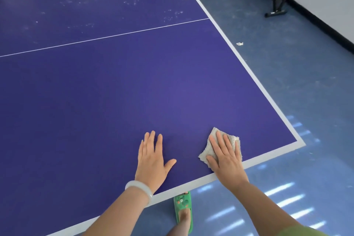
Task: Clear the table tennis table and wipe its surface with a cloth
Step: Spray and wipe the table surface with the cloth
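Table surface: the blue table tennis table (115,92) carries no loose things where I can see it. Pale smudges (138,0) lie far from its near corner (300,142), so I judge the wiping is not finished.
Cloth: the grey cloth (232,140) lies flat a little inward from that corner, mostly covered.
Right hand: the right hand (226,157) presses the cloth with straight fingers, likely to slide it.
Left hand: the left hand (151,161) lies flat and open, further from the corner, probably for support.
Hidden: the table's left part and far end are cut off.
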Action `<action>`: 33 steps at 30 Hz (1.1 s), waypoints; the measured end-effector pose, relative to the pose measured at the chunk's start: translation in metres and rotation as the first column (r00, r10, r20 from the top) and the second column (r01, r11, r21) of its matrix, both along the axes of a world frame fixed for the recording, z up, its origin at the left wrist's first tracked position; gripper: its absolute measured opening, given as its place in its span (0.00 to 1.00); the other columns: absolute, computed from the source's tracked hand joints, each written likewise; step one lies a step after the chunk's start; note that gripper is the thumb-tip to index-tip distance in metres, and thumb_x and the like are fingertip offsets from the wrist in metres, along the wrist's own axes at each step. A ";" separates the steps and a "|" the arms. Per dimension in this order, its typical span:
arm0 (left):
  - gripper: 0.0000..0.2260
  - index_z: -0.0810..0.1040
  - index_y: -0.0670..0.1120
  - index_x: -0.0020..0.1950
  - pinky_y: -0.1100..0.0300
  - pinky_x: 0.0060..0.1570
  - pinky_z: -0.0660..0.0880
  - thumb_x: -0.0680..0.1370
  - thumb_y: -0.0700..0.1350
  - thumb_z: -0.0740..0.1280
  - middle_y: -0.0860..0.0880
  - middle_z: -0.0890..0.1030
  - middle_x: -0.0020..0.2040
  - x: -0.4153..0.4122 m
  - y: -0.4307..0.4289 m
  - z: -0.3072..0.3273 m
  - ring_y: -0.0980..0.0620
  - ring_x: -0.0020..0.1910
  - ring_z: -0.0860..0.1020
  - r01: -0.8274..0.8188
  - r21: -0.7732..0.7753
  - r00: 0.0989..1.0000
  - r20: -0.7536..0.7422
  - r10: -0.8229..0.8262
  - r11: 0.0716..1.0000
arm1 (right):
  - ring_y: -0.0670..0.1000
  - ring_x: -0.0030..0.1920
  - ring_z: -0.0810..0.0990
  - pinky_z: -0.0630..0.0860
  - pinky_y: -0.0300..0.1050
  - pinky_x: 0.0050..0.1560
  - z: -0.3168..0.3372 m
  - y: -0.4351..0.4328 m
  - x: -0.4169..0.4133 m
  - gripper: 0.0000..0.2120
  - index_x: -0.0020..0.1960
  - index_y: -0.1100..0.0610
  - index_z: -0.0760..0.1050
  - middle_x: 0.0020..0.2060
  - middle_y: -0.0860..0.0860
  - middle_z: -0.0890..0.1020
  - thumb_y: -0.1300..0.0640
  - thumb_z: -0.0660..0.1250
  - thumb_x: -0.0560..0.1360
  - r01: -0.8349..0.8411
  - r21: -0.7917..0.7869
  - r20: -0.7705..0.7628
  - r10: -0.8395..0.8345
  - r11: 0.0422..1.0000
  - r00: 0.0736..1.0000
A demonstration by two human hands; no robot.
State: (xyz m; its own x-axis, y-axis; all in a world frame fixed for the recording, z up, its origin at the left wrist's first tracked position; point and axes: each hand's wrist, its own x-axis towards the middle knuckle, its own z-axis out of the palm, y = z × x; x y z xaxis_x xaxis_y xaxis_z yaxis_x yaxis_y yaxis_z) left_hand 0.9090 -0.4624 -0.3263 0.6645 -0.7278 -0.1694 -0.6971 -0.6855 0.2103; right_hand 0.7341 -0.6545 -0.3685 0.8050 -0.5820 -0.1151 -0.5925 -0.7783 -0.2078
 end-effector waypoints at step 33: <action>0.40 0.35 0.47 0.79 0.46 0.77 0.41 0.81 0.64 0.55 0.41 0.36 0.79 0.000 -0.191 0.007 0.39 0.78 0.37 0.153 0.229 0.985 -0.114 -0.130 0.961 | 0.52 0.79 0.46 0.46 0.53 0.77 0.034 -0.184 -0.071 0.33 0.80 0.43 0.45 0.80 0.46 0.46 0.38 0.55 0.81 0.545 0.141 -0.107 -0.535 0.826 0.838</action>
State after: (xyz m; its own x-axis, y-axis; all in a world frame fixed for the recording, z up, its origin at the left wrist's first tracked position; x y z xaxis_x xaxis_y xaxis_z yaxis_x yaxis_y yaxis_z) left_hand 0.9090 -0.6529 -0.3194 0.5295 -0.7444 -0.4068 -0.7747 -0.6197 0.1258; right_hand 0.6635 -0.8385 -0.3350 0.3561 -0.8909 -0.2818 -0.9236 -0.2897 -0.2511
